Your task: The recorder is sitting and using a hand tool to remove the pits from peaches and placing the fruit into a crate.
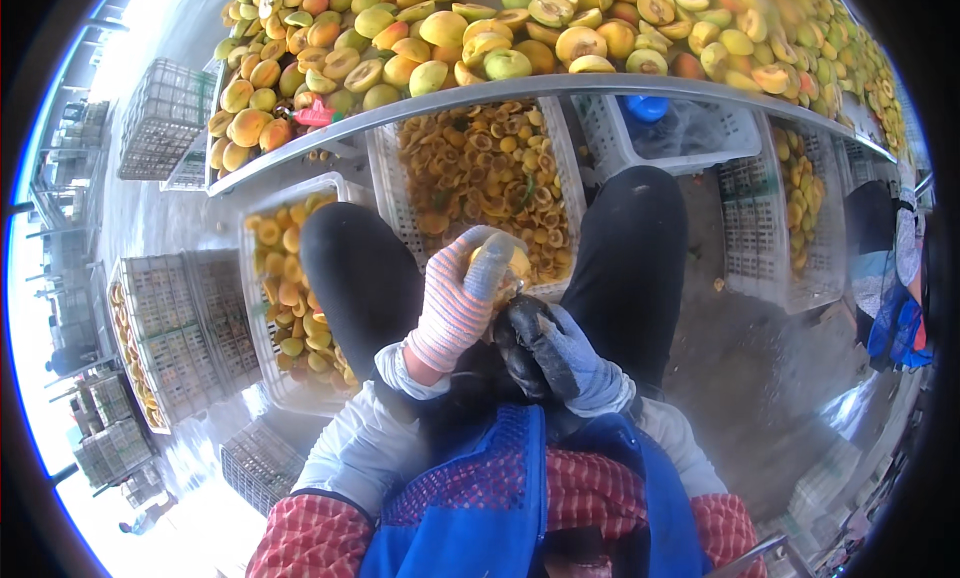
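Observation:
Between my knees, my left hand (457, 296), in a pink-and-grey striped knit glove, is closed around a yellow peach (518, 262). My right hand (543, 348) wears a pale glove with black-coated fingers. Its fingers are curled in tight against the peach's lower side, and whatever they grip is hidden. Below both hands stands a white crate (398, 183) of hollowed peach halves (480, 163). Ahead, the raised metal-edged table (420, 103) bears a heap of peach halves (480, 48), many cut side up.
A crate of yellow peaches (290, 268) stands by my left knee. A white tub (690, 143) with a blue item (646, 107) sits under the table. Another crate (765, 238) is at right, near another person (885, 278). A pink-red object (315, 114) lies among the fruit. Grey crates (185, 313) stand at left.

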Demonstrator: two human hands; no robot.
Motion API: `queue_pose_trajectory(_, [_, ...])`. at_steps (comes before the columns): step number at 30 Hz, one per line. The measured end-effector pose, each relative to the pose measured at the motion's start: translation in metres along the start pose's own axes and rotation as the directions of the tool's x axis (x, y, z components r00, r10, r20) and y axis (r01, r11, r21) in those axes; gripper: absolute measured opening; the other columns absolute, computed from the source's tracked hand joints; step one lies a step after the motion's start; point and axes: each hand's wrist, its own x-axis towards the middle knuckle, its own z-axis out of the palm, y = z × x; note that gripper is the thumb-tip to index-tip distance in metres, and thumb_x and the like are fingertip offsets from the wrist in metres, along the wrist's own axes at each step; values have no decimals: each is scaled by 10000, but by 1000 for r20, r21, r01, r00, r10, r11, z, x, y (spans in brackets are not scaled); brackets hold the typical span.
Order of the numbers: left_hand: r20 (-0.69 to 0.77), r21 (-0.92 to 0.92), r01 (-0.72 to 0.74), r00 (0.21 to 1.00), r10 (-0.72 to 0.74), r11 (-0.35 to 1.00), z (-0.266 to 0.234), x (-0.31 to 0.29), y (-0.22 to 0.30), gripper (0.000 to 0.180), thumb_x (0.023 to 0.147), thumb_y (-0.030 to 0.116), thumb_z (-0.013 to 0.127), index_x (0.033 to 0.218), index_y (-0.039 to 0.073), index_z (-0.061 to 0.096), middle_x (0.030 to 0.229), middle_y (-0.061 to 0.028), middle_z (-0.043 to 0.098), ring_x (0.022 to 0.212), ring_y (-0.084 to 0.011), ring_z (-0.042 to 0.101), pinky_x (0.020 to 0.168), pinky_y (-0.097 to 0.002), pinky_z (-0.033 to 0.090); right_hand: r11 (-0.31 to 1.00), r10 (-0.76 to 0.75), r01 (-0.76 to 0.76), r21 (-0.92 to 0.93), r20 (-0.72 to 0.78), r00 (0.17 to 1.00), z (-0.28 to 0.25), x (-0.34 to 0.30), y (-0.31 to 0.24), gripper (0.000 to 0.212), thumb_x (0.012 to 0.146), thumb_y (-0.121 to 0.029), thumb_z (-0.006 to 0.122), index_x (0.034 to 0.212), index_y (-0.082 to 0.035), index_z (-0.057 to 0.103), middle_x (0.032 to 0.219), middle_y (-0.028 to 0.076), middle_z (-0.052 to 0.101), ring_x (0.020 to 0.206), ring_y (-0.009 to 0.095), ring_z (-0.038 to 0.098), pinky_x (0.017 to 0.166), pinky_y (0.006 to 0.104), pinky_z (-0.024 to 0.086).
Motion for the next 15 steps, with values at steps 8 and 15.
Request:
queue_pose_trajectory(8, [1,-15,30,1000,-30,999,-5,2,-6,289,921,280,581,952,1,652,763,-24,623,692,-70,534,646,-231,449,993,103,-105,56,32,994,12,0,-6,324,977,-395,462,970,-75,504,616,4,492,444,106,455,398,231,370])
queue_pose_trajectory(15, [-27,5,30,999,-30,1000,-1,8,-12,287,912,279,590,936,0,650,751,-24,620,690,-70,537,641,-233,451,966,17,-44,-255,-109,994,2,6,-2,306,965,-385,489,968,-79,502,613,-2,488,434,101,443,386,232,357])
